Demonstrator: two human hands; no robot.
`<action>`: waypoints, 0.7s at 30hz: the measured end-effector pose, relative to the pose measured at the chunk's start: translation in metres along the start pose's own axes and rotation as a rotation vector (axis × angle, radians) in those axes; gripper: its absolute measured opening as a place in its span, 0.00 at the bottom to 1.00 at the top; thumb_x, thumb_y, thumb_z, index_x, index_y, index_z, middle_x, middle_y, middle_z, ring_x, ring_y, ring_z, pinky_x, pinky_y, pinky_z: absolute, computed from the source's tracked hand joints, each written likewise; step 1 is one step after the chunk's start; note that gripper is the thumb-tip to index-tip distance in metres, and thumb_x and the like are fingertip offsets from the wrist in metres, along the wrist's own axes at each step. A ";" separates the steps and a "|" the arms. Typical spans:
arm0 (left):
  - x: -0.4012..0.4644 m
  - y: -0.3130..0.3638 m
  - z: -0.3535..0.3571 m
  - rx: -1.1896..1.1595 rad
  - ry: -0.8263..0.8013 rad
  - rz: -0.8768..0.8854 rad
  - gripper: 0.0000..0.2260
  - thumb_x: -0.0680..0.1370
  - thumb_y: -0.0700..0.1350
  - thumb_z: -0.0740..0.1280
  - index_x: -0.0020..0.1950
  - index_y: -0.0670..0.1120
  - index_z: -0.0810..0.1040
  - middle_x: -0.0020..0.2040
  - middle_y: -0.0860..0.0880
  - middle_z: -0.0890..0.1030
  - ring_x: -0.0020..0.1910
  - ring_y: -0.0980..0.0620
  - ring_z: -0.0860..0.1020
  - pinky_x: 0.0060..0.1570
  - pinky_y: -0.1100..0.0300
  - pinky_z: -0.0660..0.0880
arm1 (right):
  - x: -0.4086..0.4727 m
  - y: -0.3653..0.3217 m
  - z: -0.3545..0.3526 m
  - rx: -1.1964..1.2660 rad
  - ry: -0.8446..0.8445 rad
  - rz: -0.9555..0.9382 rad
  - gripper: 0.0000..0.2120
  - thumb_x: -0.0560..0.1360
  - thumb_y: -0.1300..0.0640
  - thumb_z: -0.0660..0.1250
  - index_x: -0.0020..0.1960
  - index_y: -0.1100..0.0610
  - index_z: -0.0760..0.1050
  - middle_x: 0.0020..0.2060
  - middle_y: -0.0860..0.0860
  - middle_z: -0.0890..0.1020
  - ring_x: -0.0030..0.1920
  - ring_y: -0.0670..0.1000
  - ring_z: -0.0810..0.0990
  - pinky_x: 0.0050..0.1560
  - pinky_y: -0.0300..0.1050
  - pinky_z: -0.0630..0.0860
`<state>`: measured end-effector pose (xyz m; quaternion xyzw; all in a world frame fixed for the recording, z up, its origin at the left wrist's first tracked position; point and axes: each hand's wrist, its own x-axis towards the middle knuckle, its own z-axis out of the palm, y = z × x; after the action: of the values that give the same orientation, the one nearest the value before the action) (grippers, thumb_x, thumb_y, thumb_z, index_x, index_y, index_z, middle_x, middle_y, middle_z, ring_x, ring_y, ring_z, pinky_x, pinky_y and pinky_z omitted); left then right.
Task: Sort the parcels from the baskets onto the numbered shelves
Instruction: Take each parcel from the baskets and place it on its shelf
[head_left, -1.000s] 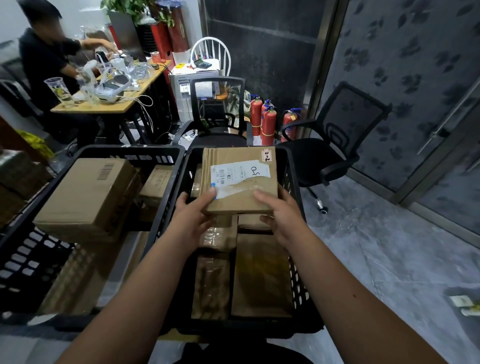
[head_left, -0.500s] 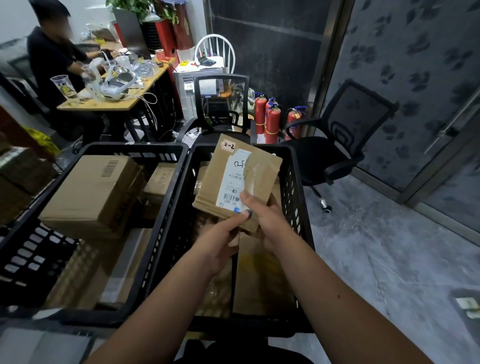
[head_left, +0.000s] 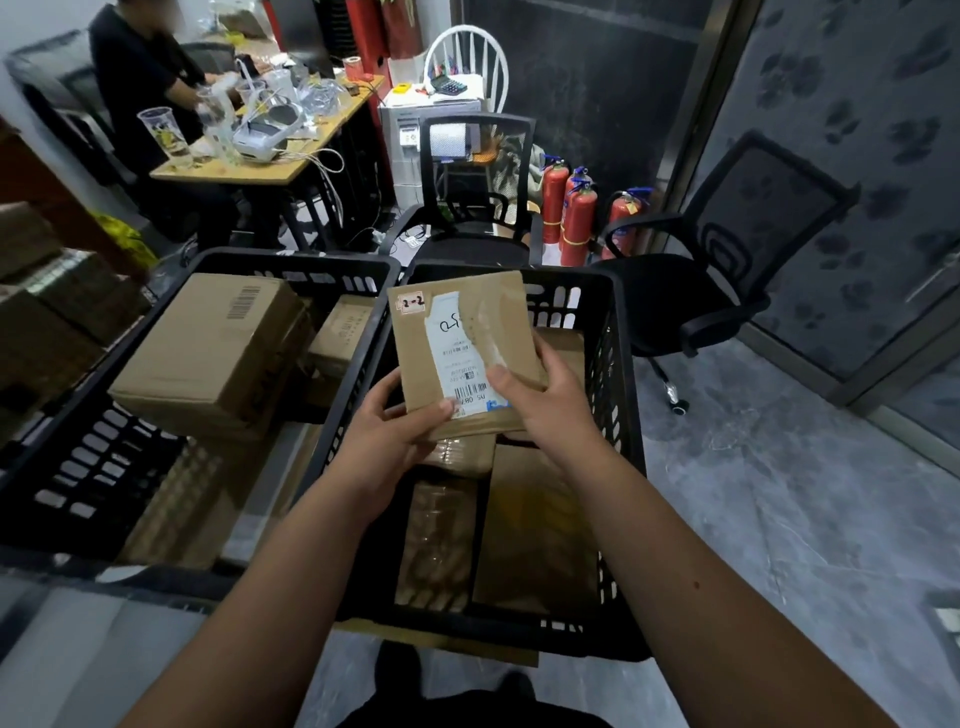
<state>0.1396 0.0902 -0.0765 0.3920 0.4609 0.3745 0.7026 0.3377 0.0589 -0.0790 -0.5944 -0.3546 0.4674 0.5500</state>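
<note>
I note both hands closed on one flat brown cardboard parcel (head_left: 462, 353) marked 2-2: left hand (head_left: 400, 436) at its lower corner, right hand (head_left: 545, 395) along its side, above the black plastic basket (head_left: 618, 364).

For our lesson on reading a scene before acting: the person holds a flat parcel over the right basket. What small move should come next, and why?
Probably lift the flat parcel clear of the right basket and turn toward the shelves. Both the left hand and right hand already grip it, and its small sticker reads 2-2, seemingly a shelf number.
</note>
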 end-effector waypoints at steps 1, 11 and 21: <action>-0.001 0.000 -0.002 0.004 0.017 0.018 0.41 0.66 0.42 0.83 0.77 0.51 0.70 0.62 0.42 0.85 0.57 0.42 0.86 0.52 0.49 0.84 | 0.000 -0.002 0.005 -0.059 -0.020 -0.058 0.36 0.75 0.40 0.75 0.78 0.32 0.63 0.75 0.46 0.72 0.69 0.51 0.78 0.61 0.58 0.83; -0.035 0.047 -0.040 0.177 0.164 0.244 0.45 0.65 0.51 0.86 0.78 0.52 0.70 0.65 0.44 0.83 0.64 0.44 0.83 0.64 0.44 0.79 | 0.002 -0.047 0.047 -0.329 -0.357 -0.401 0.38 0.81 0.55 0.71 0.78 0.26 0.57 0.82 0.35 0.56 0.80 0.34 0.51 0.78 0.40 0.56; -0.166 0.091 -0.117 0.315 0.569 0.377 0.40 0.66 0.39 0.80 0.78 0.47 0.72 0.65 0.48 0.84 0.63 0.48 0.83 0.62 0.50 0.79 | -0.022 -0.074 0.167 -0.205 -0.762 -0.434 0.43 0.77 0.58 0.75 0.77 0.25 0.59 0.80 0.39 0.63 0.78 0.43 0.66 0.78 0.55 0.67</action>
<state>-0.0342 0.0045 0.0330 0.4536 0.6094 0.5155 0.3964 0.1794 0.1026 0.0046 -0.3433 -0.6929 0.4889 0.4038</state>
